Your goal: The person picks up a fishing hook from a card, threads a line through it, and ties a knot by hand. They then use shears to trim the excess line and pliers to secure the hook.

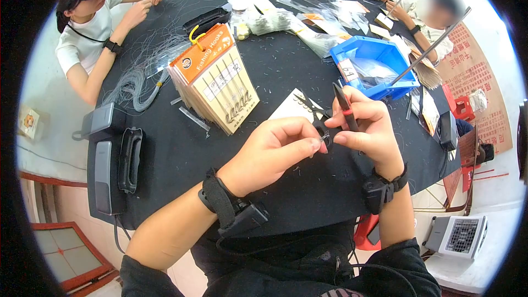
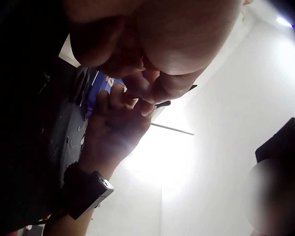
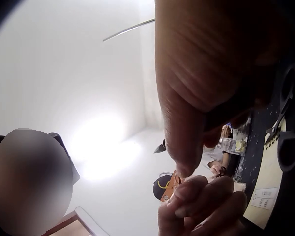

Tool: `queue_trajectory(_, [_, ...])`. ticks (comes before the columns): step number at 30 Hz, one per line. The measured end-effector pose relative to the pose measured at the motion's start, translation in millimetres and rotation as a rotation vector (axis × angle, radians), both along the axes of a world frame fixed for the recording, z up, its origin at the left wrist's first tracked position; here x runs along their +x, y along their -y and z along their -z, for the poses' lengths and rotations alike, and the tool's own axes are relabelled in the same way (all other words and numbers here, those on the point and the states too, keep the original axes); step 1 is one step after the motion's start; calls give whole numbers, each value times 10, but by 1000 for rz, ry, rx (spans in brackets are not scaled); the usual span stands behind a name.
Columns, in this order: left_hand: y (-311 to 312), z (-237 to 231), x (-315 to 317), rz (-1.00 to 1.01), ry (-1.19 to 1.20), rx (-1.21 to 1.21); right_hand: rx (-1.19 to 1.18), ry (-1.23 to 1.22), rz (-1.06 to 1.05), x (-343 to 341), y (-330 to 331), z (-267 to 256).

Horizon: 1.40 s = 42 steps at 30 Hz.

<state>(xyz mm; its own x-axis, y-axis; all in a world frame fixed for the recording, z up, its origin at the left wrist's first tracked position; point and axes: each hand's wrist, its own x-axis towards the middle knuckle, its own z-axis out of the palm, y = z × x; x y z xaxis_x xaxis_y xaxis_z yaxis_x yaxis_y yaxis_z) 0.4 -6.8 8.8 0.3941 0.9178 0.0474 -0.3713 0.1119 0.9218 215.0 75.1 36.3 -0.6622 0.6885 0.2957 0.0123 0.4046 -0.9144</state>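
Note:
My left hand [image 1: 275,151] pinches a tiny shiny piece [image 1: 323,138] between thumb and forefinger; its kind I cannot tell. Right beside it, my right hand [image 1: 371,126] grips a slim black pointed tool with a red band [image 1: 347,111], its dark tip pointing up and away. Both hands' fingertips come close together, as the right wrist view also shows, with the left hand [image 3: 201,206] below. Behind the fingers, black-handled scissors [image 1: 311,104] lie on a pale card [image 1: 286,109], partly hidden by the hands. The card shows hooks along its edge in the right wrist view.
A stack of orange-topped fishing hook cards [image 1: 220,85] stands left of centre. Behind it lies a bundle of clear line [image 1: 146,91]. A blue bin [image 1: 379,96] sits at right, packets [image 1: 269,22] lie farther back, and grey cases [image 1: 104,170] line the left edge. Other people sit around.

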Motion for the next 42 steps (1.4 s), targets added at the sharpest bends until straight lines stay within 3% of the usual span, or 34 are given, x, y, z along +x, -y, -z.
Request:
queue_trajectory(8, [-14,105,17,-76,-139,28,188,89,5,1,-30,3])
queue_trajectory(11, [-5,82,5,-96,-210,35,126,37,28,-51,11,41])
queue_trajectory(14, [5,64,4,-109,-253,40,362,98,16,-50,-29,24])
queue_trajectory(18, [7,54,10,-138,-329,63,429,152,36,-64,-3,9])
queue_trajectory(29, [-8,169,38,-168,-321,70,561,117,43,-79,11,40])
queue_trajectory(38, [-11,69,12,-154,-403,29,470,71,88,-71,21,21])
queue_trajectory(42, [-33,149,25,-184,-315,66,246,124,211,-4,9,-3])
